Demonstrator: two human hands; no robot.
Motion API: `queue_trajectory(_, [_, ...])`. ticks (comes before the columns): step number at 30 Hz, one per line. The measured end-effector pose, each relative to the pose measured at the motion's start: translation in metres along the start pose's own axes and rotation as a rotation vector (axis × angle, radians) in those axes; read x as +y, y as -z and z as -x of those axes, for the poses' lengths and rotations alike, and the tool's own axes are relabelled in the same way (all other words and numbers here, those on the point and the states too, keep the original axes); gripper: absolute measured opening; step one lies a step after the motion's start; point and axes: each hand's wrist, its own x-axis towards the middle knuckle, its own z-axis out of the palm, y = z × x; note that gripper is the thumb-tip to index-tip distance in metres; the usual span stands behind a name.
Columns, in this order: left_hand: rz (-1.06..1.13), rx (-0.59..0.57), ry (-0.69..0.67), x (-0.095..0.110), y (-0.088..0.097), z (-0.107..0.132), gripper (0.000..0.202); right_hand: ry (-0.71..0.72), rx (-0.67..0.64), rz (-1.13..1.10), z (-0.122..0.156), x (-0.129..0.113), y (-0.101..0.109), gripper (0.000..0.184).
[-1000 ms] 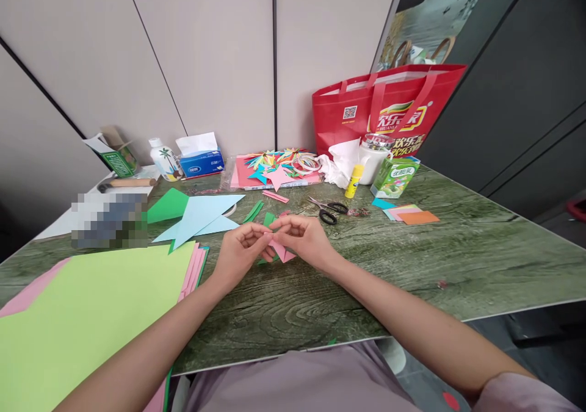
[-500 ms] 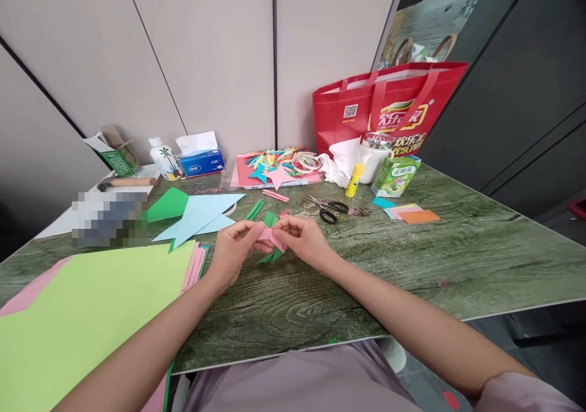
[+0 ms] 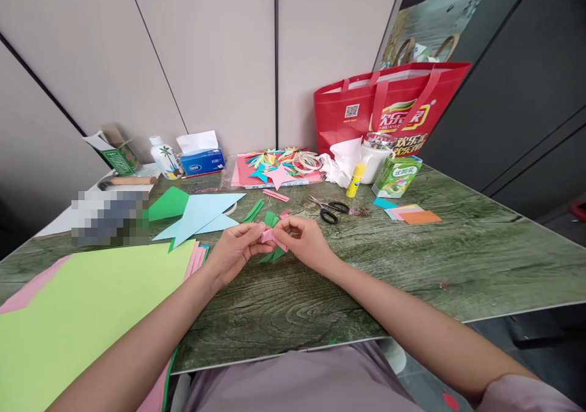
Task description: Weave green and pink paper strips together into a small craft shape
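A small folded piece of pink paper (image 3: 267, 235) is pinched between my two hands, just above the table. My left hand (image 3: 237, 246) grips its left end with thumb and fingers. On its right side, the thumb and fingertips of my right hand (image 3: 303, 241) close on the same paper. Cut green paper pieces (image 3: 271, 219) lie beneath and behind my fingers, partly hidden by them. Behind my hands are a folded green strip (image 3: 253, 210) and a pink strip (image 3: 276, 196). Black-handled scissors (image 3: 330, 208) rest to the right of these.
A yellow-green paper stack (image 3: 105, 302) covers the near left, with light blue paper (image 3: 201, 213) behind it. Along the back stand a tissue box (image 3: 201, 160), a glue stick (image 3: 355, 180), a green drink carton (image 3: 396, 177) and a red bag (image 3: 348, 125). Coloured slips (image 3: 422, 217) lie right.
My left hand has shifted slightly on the pink paper, and the paper's angle differs a little. My right hand keeps its pinch almost in place.
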Motion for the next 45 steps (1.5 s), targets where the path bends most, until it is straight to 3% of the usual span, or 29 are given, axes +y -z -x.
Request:
queue_trajectory(7, [-0.006,0.003,0.014,0.002,0.0,0.0,0.026,0.003,0.006,-0.018,0.0,0.0,-0.001,0.013])
queue_trajectory(13, [-0.288,0.119,-0.177,0.0,-0.002,0.002,0.022,0.028,0.019,0.043,0.0,0.0,0.0,0.012])
queue_trajectory(18, [-0.418,0.137,-0.251,0.002,-0.008,0.007,0.017,0.011,0.017,0.06,0.002,-0.004,-0.001,0.011])
queue_trajectory(25, [-0.388,0.143,-0.299,0.002,-0.014,0.011,0.014,0.011,0.049,0.048,0.005,-0.01,-0.004,0.01])
queue_trajectory(31, [-0.342,0.105,-0.244,-0.001,-0.009,0.006,0.016,0.001,0.039,-0.012,0.003,-0.007,-0.001,0.012])
queue_trajectory(37, [-0.413,0.163,-0.25,0.001,-0.012,0.011,0.015,-0.03,-0.006,-0.031,0.002,-0.005,-0.002,0.013])
queue_trajectory(45, [-0.474,0.127,-0.297,-0.004,-0.011,0.01,0.015,-0.044,-0.03,-0.066,0.001,-0.003,0.0,0.01])
